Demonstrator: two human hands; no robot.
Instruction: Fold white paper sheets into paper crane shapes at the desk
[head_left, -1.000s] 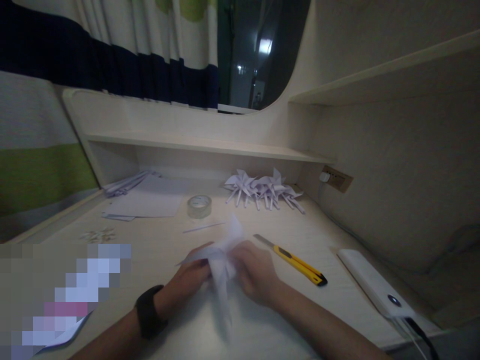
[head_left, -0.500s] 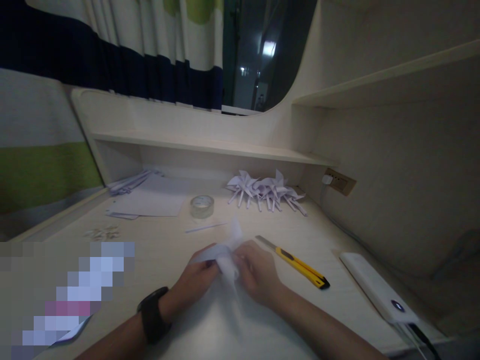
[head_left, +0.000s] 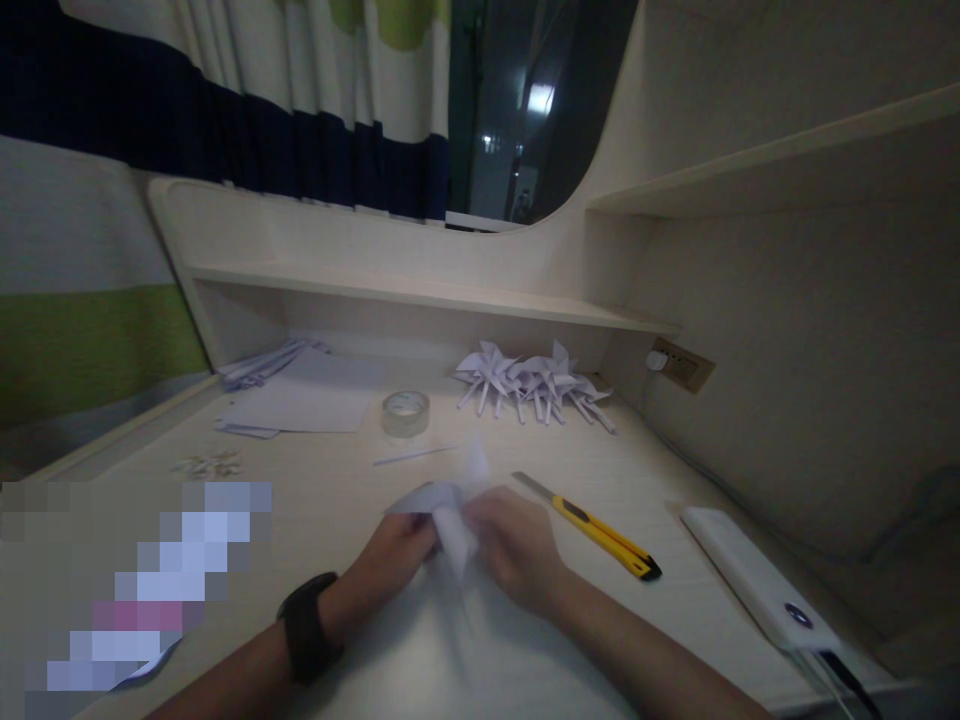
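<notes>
Head view: by the left hand (head_left: 403,540) and right hand (head_left: 519,545), a paper pinwheel (head_left: 450,515) was pinched above the desk (head_left: 330,510). Through overtight pressure its paper could have been creased; by the nearby utility knife (head_left: 600,533), bare-bladed, knuckles could have been nicked. Fingertips were partly hidden, the pinwheel blurred.

Hands (head_left: 401,545) (head_left: 523,548) (both curled) close together

Left hand (head_left: 397,550) and right hand (head_left: 521,548) are both on a kinda blurry paper pinwheel (head_left: 453,535), yellow utility knife (head_left: 606,535) lying nearby.
</notes>
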